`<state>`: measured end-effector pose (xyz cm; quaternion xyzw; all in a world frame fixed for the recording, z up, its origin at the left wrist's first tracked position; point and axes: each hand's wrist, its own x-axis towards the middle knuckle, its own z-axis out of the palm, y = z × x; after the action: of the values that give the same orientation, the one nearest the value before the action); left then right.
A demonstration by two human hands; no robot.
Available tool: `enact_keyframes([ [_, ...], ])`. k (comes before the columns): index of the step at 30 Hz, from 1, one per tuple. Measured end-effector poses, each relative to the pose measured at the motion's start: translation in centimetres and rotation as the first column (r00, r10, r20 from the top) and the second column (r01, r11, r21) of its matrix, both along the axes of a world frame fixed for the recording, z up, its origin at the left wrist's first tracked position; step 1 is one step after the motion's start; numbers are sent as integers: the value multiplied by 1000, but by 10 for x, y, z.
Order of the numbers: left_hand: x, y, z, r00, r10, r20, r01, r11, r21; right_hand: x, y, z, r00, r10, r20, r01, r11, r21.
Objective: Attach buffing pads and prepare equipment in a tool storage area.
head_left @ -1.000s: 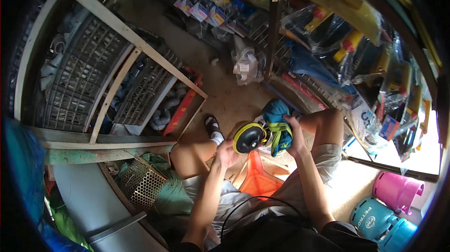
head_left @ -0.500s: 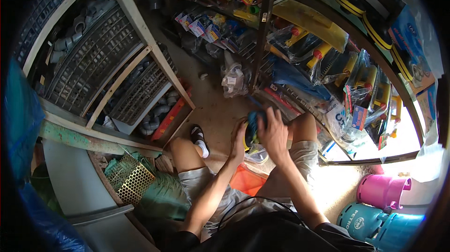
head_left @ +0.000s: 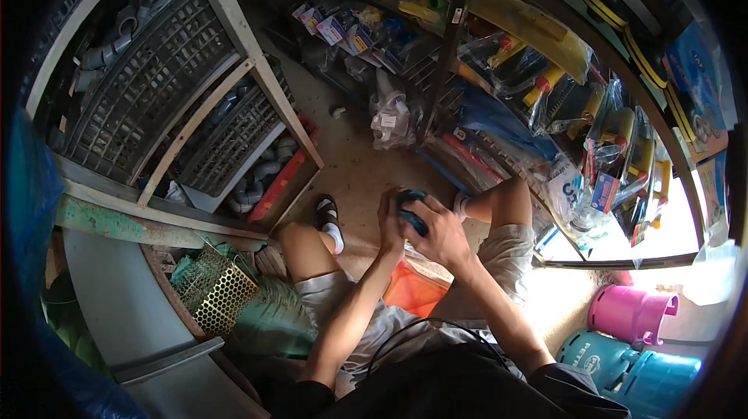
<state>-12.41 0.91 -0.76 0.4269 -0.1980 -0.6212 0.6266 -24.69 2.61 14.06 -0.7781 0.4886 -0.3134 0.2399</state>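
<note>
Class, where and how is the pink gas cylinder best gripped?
Probably by its collar, coming from the picture's right and hooking over the rim. This open collar juts from the pink gas cylinder's right end, while the body is broad and rounded, and a teal gas cylinder crowds its lower side.

Storage aisle [head_left: 300,90], lit from the right.
Left: pale wooden-framed shelving unit [head_left: 226,12] holding dark slatted crates [head_left: 148,92], with a green-painted beam [head_left: 140,224] along its near edge. Right: dark-framed rack [head_left: 452,49] stocked with plastic-wrapped goods [head_left: 549,84]. Between both units: brown floor [head_left: 358,158], dim toward the far end. Lower right: pink gas cylinder [head_left: 623,312] beside teal cylinders [head_left: 596,357]; strong light [head_left: 562,294] whitens the adjacent floor.
</note>
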Motion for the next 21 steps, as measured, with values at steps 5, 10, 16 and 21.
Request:
enact_keyframes([
  [5, -8, 1, 3, 948, 84, -307, -25, 982, 190, 14, -41, 12, 972, -151, -182, 179, 972, 150],
  [10, 12, -7, 5, 981, 59, -183, -51, 998, 47, 17, -44, 8, 983, -174, -52, 180, 968, 173],
  [16, 28, -7, 5, 743, -310, -593, 261, 950, -170, 22, -11, -2, 990, -39, -138, 63, 984, 169],
  [21, 22, -7, 9, 951, -1, -308, 41, 992, 121, 33, -38, -12, 972, -229, -62, 236, 951, 199],
])
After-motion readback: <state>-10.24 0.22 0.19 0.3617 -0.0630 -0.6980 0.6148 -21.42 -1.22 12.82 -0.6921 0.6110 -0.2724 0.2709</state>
